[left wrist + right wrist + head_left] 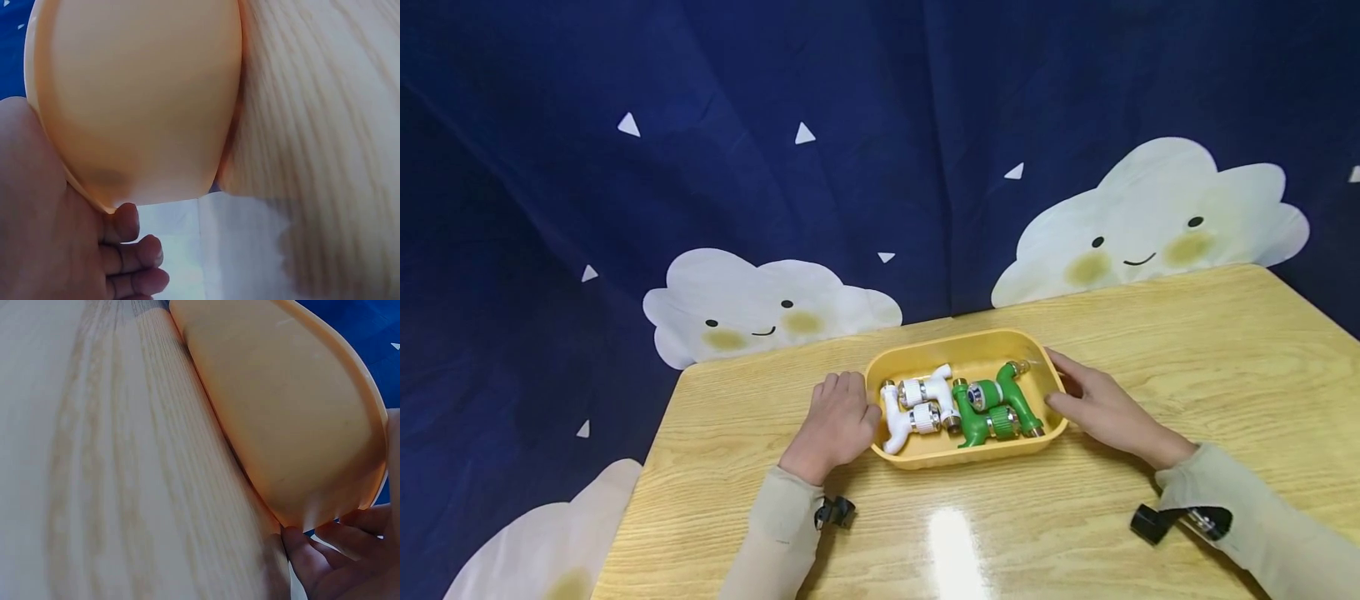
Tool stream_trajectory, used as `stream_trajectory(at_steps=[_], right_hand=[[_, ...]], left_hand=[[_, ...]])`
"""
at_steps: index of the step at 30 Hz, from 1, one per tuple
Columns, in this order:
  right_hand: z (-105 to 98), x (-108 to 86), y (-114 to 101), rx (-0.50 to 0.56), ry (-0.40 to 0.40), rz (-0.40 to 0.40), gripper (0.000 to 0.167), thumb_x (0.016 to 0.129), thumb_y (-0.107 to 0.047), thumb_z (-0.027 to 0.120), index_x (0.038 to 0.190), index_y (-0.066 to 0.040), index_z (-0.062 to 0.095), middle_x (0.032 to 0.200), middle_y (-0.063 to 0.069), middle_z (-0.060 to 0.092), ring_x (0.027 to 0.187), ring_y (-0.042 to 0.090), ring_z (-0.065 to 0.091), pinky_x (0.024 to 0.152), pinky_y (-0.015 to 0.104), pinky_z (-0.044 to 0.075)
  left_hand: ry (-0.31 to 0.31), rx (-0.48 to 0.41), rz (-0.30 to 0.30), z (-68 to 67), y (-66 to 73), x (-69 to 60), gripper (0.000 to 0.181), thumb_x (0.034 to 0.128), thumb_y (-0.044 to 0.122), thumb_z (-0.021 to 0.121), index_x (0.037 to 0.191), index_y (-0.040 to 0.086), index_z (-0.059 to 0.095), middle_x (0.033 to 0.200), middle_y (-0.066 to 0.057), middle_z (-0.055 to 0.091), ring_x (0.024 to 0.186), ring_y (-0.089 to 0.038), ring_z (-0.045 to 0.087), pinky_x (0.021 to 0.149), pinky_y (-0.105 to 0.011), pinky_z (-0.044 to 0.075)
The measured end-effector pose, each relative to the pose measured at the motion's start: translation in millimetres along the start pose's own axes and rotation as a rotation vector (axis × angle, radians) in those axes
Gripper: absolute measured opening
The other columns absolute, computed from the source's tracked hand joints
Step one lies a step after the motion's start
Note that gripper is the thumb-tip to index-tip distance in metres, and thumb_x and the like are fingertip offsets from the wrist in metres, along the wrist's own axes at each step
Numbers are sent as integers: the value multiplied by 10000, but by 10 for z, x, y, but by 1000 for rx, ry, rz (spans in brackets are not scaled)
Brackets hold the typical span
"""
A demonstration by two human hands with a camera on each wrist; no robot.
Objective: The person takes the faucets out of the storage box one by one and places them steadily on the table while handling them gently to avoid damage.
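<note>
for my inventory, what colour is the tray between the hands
The tray is yellow, seen best in the head view.

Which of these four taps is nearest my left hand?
The leftmost white tap in the yellow bin; the other white tap and both green taps lie farther right.

A navy cloth (pixel 865 67) with smiling clouds (pixel 1150 212) spans the far side. Glare (pixel 953 550) whitens the wooden table's (pixel 1217 358) near part.

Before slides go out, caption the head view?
Left hand and right hand flank a tub of white and green taps.
</note>
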State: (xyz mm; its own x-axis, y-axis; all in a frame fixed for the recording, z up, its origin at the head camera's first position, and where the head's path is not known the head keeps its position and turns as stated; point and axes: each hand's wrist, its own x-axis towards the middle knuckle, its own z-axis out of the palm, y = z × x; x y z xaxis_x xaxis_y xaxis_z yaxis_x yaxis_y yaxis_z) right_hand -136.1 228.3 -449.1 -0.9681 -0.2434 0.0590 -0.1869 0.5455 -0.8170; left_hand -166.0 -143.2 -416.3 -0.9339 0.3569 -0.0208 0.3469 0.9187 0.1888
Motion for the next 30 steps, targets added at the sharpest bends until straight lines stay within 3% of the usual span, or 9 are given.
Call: stream_trajectory(at_steps=[12, 24, 30], right_hand=[[-23, 32, -56, 26, -22, -1, 718, 999, -146, 592, 1610, 25, 254, 1565, 326, 436, 1330, 425, 579, 841, 121, 505], [-69, 16, -121, -109, 26, -2, 679, 1000, -251, 630, 1565, 26, 376, 1442, 287, 594, 1260, 369, 634, 850, 86, 462], [-119, 24, -154, -122, 28, 2, 680, 1012, -269, 633, 1576, 2, 368, 1547, 266, 493, 1341, 393, 589, 859, 15, 417]], left_hand=[[14, -15, 0, 9, -4, -3, 155, 991, 252, 417, 911, 120, 429, 901, -63, 423, 877, -255, 346, 836, -379, 276], [16, -18, -16, 23, 4, 3, 175, 991, 279, 405, 914, 124, 433, 898, -64, 435, 877, -255, 354, 835, -376, 276], [21, -7, -22, 31, 2, 8, 183, 998, 285, 404, 914, 124, 429, 894, -67, 434, 869, -257, 356, 825, -377, 275]])
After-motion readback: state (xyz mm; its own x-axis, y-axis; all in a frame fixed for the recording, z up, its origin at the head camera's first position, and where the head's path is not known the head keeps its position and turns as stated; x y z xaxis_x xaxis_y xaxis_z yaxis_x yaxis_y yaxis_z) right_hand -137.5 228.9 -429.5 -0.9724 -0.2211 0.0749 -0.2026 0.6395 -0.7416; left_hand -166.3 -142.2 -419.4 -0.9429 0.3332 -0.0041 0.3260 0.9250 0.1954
